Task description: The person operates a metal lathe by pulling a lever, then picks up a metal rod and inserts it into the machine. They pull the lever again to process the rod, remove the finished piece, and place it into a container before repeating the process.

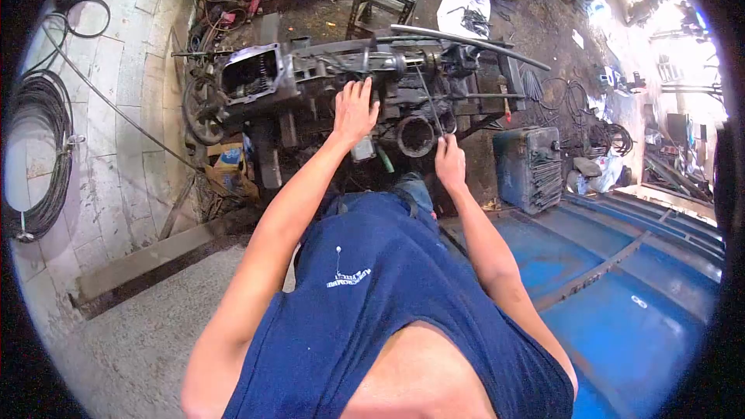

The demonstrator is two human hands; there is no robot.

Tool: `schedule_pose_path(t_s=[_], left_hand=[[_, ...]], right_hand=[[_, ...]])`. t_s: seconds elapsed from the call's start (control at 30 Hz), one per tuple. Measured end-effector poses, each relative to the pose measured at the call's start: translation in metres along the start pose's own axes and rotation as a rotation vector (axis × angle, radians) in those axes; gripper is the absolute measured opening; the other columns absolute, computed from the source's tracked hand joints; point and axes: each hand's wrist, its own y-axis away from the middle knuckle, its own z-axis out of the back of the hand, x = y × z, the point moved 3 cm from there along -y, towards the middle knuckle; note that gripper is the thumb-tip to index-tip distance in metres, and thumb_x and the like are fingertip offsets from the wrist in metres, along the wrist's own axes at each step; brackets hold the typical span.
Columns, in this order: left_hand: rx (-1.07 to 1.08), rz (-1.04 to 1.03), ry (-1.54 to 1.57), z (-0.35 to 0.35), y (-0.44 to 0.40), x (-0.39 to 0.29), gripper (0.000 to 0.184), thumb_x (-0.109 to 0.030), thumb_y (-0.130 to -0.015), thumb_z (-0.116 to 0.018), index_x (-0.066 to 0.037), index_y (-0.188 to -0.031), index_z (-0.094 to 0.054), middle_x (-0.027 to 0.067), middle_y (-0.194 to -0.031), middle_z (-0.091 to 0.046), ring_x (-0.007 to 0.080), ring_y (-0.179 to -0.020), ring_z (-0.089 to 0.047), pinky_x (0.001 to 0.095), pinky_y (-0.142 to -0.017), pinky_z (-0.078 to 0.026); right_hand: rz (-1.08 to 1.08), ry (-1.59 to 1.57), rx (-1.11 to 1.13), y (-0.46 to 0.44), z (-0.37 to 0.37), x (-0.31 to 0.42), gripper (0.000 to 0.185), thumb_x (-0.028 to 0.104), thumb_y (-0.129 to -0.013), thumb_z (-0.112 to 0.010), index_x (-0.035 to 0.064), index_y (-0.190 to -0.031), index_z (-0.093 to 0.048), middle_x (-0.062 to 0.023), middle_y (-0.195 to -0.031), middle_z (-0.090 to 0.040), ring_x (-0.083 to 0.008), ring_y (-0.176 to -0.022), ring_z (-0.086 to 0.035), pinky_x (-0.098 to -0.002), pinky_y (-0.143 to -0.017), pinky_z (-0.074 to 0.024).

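Machine (309, 70): dark, grimy, open-topped box. Your left hand (356, 114) touches it, fingers loosely spread; right hand (451, 164) grips rod (430, 101).

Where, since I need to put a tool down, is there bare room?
Concrete floor between the beam and navy shirt; blue metal panel, near side of its crossing bar. Crowded: the machine, around the left hand and the right hand, which holds a thin rod.
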Motion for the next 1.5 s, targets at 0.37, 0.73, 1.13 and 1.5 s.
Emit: schedule_pose_path(t_s=[0.37,0.73,1.13,1.5], left_hand=[[-0.082,-0.046,-0.025,0.093,-0.005,0.091,0.06,-0.03,-0.088,-0.061,0.0,-0.136,-0.044,0.0171,-0.127,-0.052,0.034,-0.126,-0.042,0.0468,-0.101,-0.035],[-0.275,0.146,-0.043,0.14,0.029,0.216,0.05,-0.031,-0.081,-0.065,-0.003,-0.121,-0.055,0.015,-0.112,-0.058,0.032,-0.112,-0.049,0.0488,-0.092,-0.041],[-0.035,1.141,0.17,0.169,0.081,0.45,0.074,-0.052,-0.09,-0.057,-0.001,-0.141,-0.04,0.0207,-0.139,-0.047,0.0386,-0.123,-0.05,0.0504,-0.1,-0.044],[-0.22,1.066,0.337,0.176,0.114,0.422,0.074,-0.058,-0.093,-0.048,0.005,-0.132,-0.049,0.0205,-0.121,-0.059,0.0367,-0.109,-0.058,0.0512,-0.094,-0.046]], right_hand=[[0.311,-0.023,-0.221,-0.045,-0.087,0.179,0.025,0.024,-0.098,-0.047,0.0001,-0.101,-0.055,-0.027,-0.086,-0.064,-0.0459,-0.083,-0.061,-0.0535,-0.074,-0.0469],[0.192,-0.194,0.141,-0.028,-0.155,0.3,0.031,0.025,-0.096,-0.048,-0.0009,-0.099,-0.065,-0.0281,-0.09,-0.065,-0.047,-0.09,-0.061,-0.0513,-0.079,-0.0473],[-0.493,-0.713,0.659,0.013,-0.223,0.331,0.032,0.028,-0.102,-0.043,0.002,-0.09,-0.057,0.0013,-0.052,-0.036,-0.0119,-0.038,-0.033,-0.0293,-0.035,-0.0246],[0.173,-0.04,0.269,-0.023,-0.19,0.294,0.041,0.034,-0.097,-0.05,-0.0017,-0.087,-0.066,-0.0226,-0.071,-0.065,-0.0374,-0.063,-0.065,-0.0442,-0.056,-0.0499]])
